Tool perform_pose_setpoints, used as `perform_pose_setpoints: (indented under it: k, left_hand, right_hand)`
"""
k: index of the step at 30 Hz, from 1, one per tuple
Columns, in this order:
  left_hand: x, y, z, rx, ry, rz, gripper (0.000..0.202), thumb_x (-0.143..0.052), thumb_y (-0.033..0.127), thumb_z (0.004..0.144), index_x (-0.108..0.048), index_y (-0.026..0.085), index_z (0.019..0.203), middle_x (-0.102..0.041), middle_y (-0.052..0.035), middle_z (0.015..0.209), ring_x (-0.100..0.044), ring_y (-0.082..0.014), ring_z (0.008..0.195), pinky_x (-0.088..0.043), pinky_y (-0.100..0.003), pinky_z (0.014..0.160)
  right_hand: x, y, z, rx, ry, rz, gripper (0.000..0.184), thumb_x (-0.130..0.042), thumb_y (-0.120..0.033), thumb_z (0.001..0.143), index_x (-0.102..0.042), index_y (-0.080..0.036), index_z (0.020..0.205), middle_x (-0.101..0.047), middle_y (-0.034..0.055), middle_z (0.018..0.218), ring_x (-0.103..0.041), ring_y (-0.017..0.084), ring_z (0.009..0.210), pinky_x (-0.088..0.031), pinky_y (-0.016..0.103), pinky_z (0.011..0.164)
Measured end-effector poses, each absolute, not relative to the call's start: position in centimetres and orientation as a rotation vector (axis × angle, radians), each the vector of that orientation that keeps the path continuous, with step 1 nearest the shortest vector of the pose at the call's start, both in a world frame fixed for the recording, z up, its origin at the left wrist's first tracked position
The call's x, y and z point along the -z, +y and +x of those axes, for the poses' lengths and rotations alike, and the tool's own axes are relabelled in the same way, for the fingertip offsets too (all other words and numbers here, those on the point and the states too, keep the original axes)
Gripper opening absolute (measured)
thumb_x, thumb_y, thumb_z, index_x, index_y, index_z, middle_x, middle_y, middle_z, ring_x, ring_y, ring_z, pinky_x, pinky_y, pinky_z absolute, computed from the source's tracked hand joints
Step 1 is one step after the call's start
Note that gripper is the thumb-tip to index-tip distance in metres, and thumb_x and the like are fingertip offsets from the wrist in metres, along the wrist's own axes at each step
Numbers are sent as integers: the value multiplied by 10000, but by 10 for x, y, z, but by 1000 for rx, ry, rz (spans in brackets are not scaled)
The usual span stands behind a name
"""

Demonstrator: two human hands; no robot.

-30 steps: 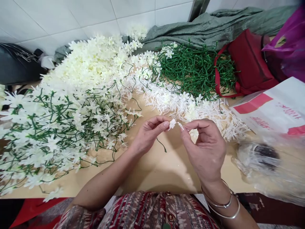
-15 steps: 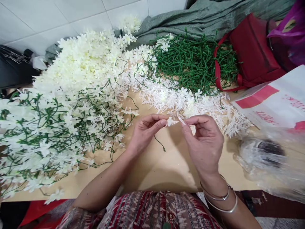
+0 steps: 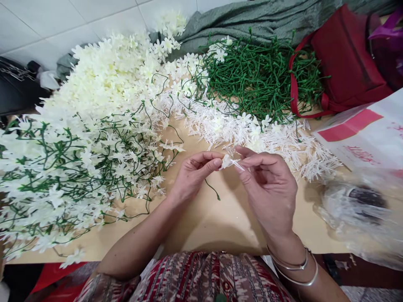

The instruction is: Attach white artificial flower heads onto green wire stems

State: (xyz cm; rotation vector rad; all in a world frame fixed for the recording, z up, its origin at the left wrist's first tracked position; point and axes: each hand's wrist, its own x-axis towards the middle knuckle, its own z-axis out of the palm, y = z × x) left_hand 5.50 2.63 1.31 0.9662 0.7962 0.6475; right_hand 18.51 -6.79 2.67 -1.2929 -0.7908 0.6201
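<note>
Between the thumb and forefinger of my left hand (image 3: 197,174) is a small white artificial flower (image 3: 226,161). A green stem (image 3: 213,191) hangs below that hand, its upper end hidden by the fingers. My right hand (image 3: 269,186) is closed in a loose pinch on a white stamen piece (image 3: 236,163), whose thin prongs touch the flower's middle. Just beyond both hands lies a heap of loose white stamen pieces (image 3: 283,144). To the left of my left hand is a big pile of white flowers on green stems (image 3: 94,167).
Loose white blossoms (image 3: 110,75) are heaped at the back left, green stems (image 3: 252,79) at the back right. A red bag (image 3: 349,63), a white paper bag (image 3: 362,134) and clear plastic wrapping (image 3: 349,209) occupy the right side. Grey-green cloth (image 3: 226,25) lines the wall.
The stamen piece in my right hand has moved left to the flower, and the right fingers have shifted around it. My left hand has hardly moved. The view has turned slightly.
</note>
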Motion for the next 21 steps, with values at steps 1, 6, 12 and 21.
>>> perform_pose_setpoints:
  k: [1, 6, 12, 21]
  left_hand:
    - [-14, 26, 55, -638, 799, 975, 367, -964, 534, 717, -824, 227, 863, -756, 2, 828, -629, -119, 778, -539, -277, 849]
    - [-12, 27, 56, -651, 805, 958, 425, -948, 588, 714, -804, 208, 841, -736, -8, 798, -629, -123, 754, -553, -286, 828]
    - [-5, 29, 55, -671, 820, 892, 429, -964, 581, 687, -807, 226, 870, -758, -12, 838, -656, -129, 769, -576, -308, 853]
    - [-13, 25, 50, -662, 734, 1195, 346, -857, 572, 850, -833, 254, 983, -816, -46, 1023, -733, -186, 978, -582, -351, 972]
  right_hand:
    - [-26, -68, 186, -634, -783, -1299, 150, -785, -165, 910, -690, -269, 961, -757, 9, 966, -762, 215, 1077, -619, 418, 968]
    - [-22, -69, 191, -506, -792, -1366, 115, -755, -157, 926, -714, -263, 941, -747, 9, 957, -751, 190, 977, -615, 392, 898]
    - [-18, -69, 192, -381, -890, -1375, 145, -761, -130, 901, -713, -266, 916, -738, 10, 953, -727, 217, 1076, -568, 439, 975]
    - [-23, -71, 184, -544, -919, -1444, 107, -749, -169, 904, -697, -263, 899, -721, 9, 890, -705, 214, 910, -566, 440, 884]
